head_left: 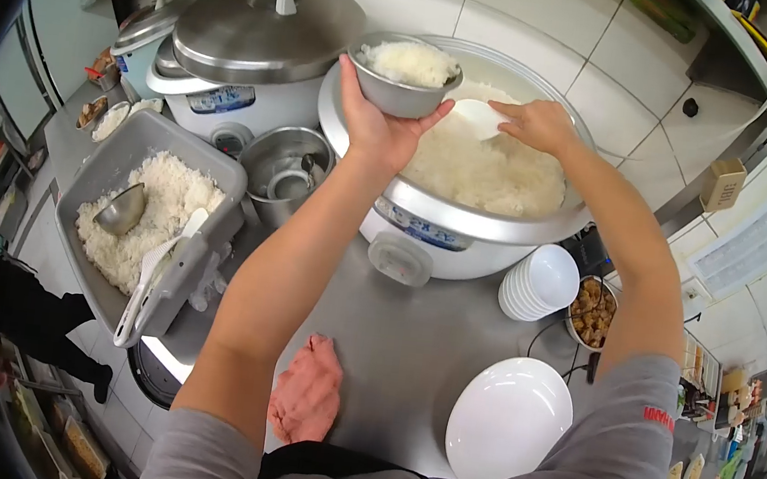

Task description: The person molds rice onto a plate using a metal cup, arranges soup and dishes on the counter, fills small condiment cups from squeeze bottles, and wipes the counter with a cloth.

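My left hand [380, 128] is wrapped round the underside of a metal bowl [406, 100] heaped with white rice [410, 61]. The bowl is raised at the left rim of a large open rice cooker [498, 229]. Inside the cooker lies a bed of cooked rice [494, 178]. My right hand [540, 127] grips the edge of a white bowl-shaped scoop [478, 121], held tilted at the rice; the hand partly hides it, so its exact form is unclear.
A grey tub [237, 176] at left holds rice, a metal ladle [121, 209] and a white paddle [148, 274]. A lidded cooker [265, 117] and metal pot [265, 155] stand behind. Stacked white bowls [539, 284], an oval plate [510, 420] and a pink cloth [307, 390] lie nearer. A person [26, 308] stands left.
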`<state>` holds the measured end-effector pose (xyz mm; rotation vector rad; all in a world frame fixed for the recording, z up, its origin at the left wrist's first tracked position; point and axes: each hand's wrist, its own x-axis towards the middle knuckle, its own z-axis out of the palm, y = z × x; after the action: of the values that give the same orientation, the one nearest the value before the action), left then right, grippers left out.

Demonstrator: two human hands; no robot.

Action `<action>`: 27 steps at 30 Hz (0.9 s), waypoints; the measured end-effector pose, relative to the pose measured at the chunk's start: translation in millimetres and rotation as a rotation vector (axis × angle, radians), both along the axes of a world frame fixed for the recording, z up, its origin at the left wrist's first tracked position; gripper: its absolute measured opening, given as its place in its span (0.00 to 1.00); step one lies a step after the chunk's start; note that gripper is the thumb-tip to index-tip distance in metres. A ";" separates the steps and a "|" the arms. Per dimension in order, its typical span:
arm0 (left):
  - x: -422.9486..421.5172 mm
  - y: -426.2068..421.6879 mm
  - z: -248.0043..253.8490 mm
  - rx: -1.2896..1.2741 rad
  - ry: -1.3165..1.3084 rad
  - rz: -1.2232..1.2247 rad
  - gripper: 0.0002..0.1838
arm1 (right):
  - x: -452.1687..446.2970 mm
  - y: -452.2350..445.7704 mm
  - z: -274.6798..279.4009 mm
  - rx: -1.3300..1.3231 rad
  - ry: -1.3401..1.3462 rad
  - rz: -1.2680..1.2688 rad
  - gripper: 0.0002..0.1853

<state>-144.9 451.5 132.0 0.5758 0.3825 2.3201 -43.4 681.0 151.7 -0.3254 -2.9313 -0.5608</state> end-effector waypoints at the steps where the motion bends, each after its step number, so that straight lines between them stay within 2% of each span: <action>1: 2.0 -0.1 -2.6 -0.009 -0.011 0.007 0.39 | 7.1 -3.1 -3.6 -0.031 -0.007 0.024 0.21; 10: 0.3 1.0 1.2 -0.034 -0.059 0.057 0.39 | 43.9 -55.5 -2.6 -0.317 -0.087 -0.060 0.22; 16: 0.3 1.3 -1.2 -0.024 -0.057 0.071 0.38 | 57.9 -72.7 11.4 -0.378 -0.077 0.035 0.21; 22: 2.1 -0.3 2.7 -0.035 -0.077 0.092 0.37 | 62.5 -57.7 -14.3 -0.568 -0.026 0.163 0.24; 25: -0.1 3.1 0.9 -0.028 -0.110 0.084 0.36 | 60.4 -43.1 -23.0 -0.737 0.043 0.297 0.27; 27: -1.6 3.0 0.6 -0.013 -0.150 0.083 0.35 | 62.3 -42.2 -6.0 -1.021 -0.155 0.052 0.28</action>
<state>-146.6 454.4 132.6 0.3833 0.3565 2.4198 19.0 638.8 145.7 -0.2948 -3.0886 1.0039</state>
